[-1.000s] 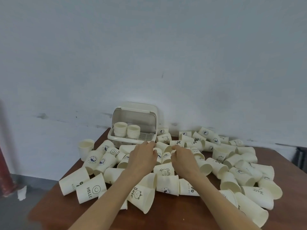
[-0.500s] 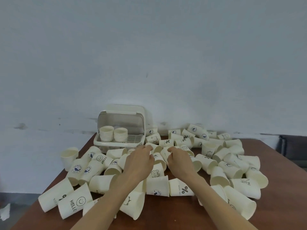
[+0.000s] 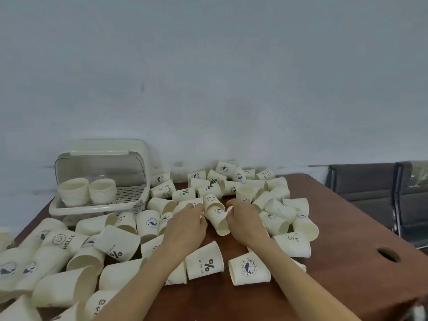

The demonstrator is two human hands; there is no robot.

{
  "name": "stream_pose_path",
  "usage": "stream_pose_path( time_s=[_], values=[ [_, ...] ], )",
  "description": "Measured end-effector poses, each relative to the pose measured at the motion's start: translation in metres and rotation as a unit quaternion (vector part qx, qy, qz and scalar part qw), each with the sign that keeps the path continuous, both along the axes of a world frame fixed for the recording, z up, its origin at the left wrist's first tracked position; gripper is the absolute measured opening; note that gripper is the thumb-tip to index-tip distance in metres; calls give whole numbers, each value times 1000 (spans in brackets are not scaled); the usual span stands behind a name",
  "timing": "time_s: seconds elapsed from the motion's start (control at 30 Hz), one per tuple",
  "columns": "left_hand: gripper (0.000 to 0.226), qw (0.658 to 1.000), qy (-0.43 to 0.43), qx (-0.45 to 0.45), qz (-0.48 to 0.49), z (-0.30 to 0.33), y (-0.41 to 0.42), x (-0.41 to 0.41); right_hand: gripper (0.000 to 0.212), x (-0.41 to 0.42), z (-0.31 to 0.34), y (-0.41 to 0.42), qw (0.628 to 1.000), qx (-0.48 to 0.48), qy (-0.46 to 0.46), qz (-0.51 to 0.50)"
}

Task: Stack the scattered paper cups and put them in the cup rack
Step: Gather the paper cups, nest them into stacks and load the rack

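Many cream paper cups (image 3: 205, 262) with printed designs lie scattered on their sides over a brown table (image 3: 335, 228). The cup rack (image 3: 97, 208), a cream plastic box with its lid raised, stands at the back left and holds two stacks of cups (image 3: 74, 192). Both my hands reach into the middle of the pile. My left hand (image 3: 187, 225) curls its fingers on a lying cup (image 3: 185, 203). My right hand (image 3: 245, 221) presses thumb and fingers against a nested pair of cups (image 3: 216, 215) lying between the hands. The fingertips are partly hidden.
A pale wall runs right behind the table. A round hole (image 3: 389, 254) is cut in the tabletop near its right edge. Dark chairs (image 3: 370, 193) stand to the right of the table. Cups crowd the left front corner.
The view has swung right and closer, so the rack now sits further left. Both hands have pushed a little deeper into the pile and closed in around the cups between them.
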State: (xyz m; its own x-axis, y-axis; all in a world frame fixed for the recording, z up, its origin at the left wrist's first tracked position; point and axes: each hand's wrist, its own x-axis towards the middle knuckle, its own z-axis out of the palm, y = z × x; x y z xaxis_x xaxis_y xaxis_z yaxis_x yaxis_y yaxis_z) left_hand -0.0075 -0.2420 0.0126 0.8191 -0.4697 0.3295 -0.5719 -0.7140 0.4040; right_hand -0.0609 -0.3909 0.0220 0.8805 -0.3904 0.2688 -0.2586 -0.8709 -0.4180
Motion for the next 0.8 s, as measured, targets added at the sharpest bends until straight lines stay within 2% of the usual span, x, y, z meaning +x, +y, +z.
stream_pose_path(
  time_s=[0.13, 0.63, 0.8],
  values=[
    [35, 999, 6, 10, -32, -6, -28, 3, 37, -4, -3, -24, 999, 29, -4, -22],
    [31, 994, 53, 58, -78, -13, -147, 63, 31, 6, -18, -91, 999, 3, 10, -52],
    [47, 989, 52, 116, -72, -17, -183, 88, 30, 8, -27, -108, 998, 23, 18, -58]
  ],
)
